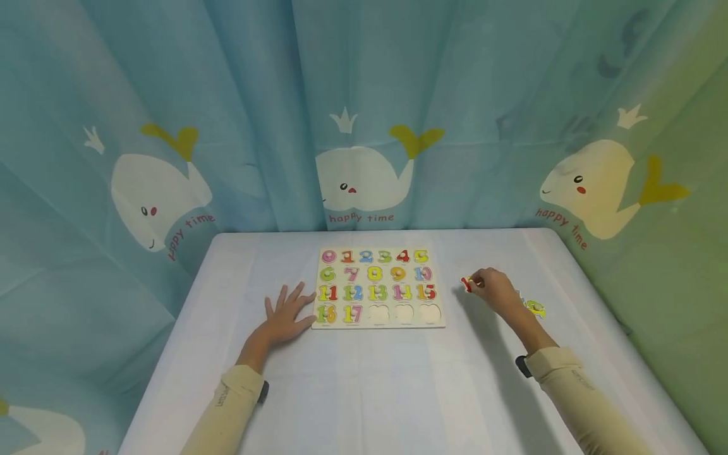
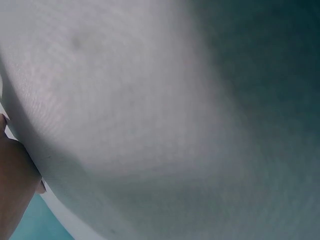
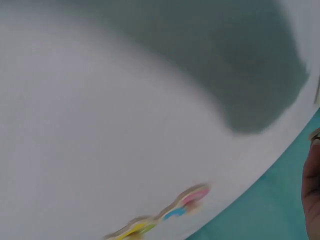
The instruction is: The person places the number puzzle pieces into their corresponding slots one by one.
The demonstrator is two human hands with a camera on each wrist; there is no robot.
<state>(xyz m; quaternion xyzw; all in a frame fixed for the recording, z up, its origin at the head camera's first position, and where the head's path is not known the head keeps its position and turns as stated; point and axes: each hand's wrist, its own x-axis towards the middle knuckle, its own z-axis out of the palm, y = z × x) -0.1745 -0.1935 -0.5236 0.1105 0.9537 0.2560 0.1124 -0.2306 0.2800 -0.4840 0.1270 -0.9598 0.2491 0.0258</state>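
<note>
A wooden number puzzle board (image 1: 392, 326) lies on the table. Number pieces 0 to 17 fill its upper rows and the left of its bottom row; three recesses at bottom right are bare. My left hand (image 1: 284, 319) rests with spread fingers at the board's left edge, thumb and fingertips touching it. To the right of the board, my right hand (image 1: 493, 289) pinches a red and yellow number puzzle piece (image 1: 466, 284) above the table. A yellow-green number piece (image 1: 535, 308) lies beyond the right wrist, beside a pink and blue piece (image 3: 187, 202) mostly hidden by the forearm in the head view.
The white-covered table (image 1: 364, 392) has rounded far corners. Behind and beside it hangs a blue-green curtain (image 1: 256, 126) printed with whales. The right arm casts a shadow on the cloth. Only a small part of each hand shows in its wrist view.
</note>
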